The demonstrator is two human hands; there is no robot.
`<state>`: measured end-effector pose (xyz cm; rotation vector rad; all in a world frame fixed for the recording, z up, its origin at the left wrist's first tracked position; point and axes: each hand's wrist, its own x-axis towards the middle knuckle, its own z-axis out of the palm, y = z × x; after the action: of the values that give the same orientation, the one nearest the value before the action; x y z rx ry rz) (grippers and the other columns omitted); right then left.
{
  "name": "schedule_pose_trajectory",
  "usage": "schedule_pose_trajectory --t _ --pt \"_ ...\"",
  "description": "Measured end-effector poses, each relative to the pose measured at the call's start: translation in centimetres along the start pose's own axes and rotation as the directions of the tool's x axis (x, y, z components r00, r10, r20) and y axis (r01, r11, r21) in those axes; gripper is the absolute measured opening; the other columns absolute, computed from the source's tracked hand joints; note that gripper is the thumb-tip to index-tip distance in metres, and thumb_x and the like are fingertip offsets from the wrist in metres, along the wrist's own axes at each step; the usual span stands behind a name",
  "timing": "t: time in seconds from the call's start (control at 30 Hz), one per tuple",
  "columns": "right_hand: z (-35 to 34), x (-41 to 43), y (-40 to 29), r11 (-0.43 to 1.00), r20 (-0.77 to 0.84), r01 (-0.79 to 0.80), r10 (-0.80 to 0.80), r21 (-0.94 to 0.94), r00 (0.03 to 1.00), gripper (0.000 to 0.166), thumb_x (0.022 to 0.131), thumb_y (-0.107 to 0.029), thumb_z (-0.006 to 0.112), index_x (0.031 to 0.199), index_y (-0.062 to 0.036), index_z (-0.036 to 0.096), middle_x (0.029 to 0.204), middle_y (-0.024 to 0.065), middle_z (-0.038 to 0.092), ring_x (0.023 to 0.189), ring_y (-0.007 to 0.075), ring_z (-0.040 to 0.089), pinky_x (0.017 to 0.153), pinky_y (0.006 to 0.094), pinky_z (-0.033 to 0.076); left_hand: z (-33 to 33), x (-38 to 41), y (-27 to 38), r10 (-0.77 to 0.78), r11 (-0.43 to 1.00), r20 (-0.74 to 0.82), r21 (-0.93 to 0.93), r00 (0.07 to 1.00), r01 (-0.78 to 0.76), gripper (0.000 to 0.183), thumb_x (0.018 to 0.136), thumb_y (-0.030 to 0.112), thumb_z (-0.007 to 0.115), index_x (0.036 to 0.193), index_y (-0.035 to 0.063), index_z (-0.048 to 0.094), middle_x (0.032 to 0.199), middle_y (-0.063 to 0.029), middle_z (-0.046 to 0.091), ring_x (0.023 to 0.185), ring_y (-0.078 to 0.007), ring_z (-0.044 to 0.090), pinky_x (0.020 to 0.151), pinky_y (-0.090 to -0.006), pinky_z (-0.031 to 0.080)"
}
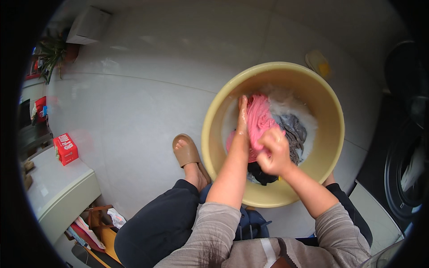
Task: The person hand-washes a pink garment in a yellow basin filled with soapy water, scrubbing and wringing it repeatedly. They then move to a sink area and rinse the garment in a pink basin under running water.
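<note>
A large yellow plastic basin [330, 120] stands on the floor before me, with suds and wet laundry inside. Along the left side of a bunched pink cloth [259, 114], my left hand [243, 109] is seen edge-on, holding it; most of its fingers are hidden. My right hand [275, 150], blurred, is closed on the lower part of the same cloth. To the right of the pink cloth lies a wet grey garment [293, 130]. A black cloth [263, 174] lies below my right hand, near the basin's front wall.
My foot in a brown slipper [186, 150] is left of the basin. A yellowish object [316, 63], perhaps a slipper, lies beyond the rim. At right is a black front-loading washing machine [399, 174]. A red box [66, 149] sits on a white cabinet [63, 187] at left.
</note>
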<state>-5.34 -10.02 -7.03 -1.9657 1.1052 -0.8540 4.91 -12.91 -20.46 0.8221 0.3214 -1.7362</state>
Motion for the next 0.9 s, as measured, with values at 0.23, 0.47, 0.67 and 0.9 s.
schedule_pose_trajectory --t 0.23,0.47,0.67,0.9 --pt "2.9 0.5 -0.4 0.974 -0.081 -0.058 0.041 -0.22 0.996 0.025 0.064 -0.024 0.076 0.071 -0.0083 0.058 0.07 0.0092 0.051 0.067 0.0297 0.053 0.058 0.04 0.045 -0.7 0.1 -2.4 0.067 0.994 0.117 -0.09 0.991 -0.057 0.034 0.092 0.033 0.053 0.109 0.0051 0.06 0.103 -0.008 0.063 0.092 -0.0206 0.061 0.087 -0.0351 0.05" --pt "1.9 2.7 10.9 0.921 -0.106 -0.026 -0.016 -0.388 0.994 0.014 0.078 -0.019 0.062 0.067 -0.0114 0.061 0.066 0.0086 0.056 0.064 0.0298 0.058 0.055 0.0407 0.049 2.3 -3.8 0.0 0.039 0.997 -0.198 0.07 0.98 -0.025 0.028 0.094 0.024 0.047 0.106 0.0035 0.06 0.1 -0.0084 0.064 0.09 -0.0193 0.062 0.086 -0.034 0.05" --pt "3.2 0.4 16.8 0.569 -0.444 -0.666 0.497 -0.482 0.746 0.041 0.089 -0.04 0.053 0.123 -0.0179 0.055 0.132 0.0166 0.043 0.12 0.0392 0.038 0.096 0.0578 0.031 1.1 -2.2 2.1 0.398 0.779 -0.012 0.532 0.917 -0.331 0.058 0.094 0.04 0.051 0.138 0.0056 0.037 0.14 -0.0113 0.04 0.127 -0.0223 0.04 0.107 -0.0358 0.03" --pt "0.7 -0.3 21.4 0.714 0.09 -0.43 0.564 -0.552 0.821 0.045 0.073 -0.03 0.065 0.117 -0.025 0.059 0.137 0.014 0.037 0.129 0.0431 0.029 0.098 0.0654 0.026 -6.1 -1.0 -0.4 0.468 0.445 -0.129 0.889 0.874 -0.108 0.061 0.083 0.022 0.062 0.137 0.0077 0.04 0.131 -0.0203 0.05 0.122 -0.0334 0.047 0.103 -0.0397 0.034"
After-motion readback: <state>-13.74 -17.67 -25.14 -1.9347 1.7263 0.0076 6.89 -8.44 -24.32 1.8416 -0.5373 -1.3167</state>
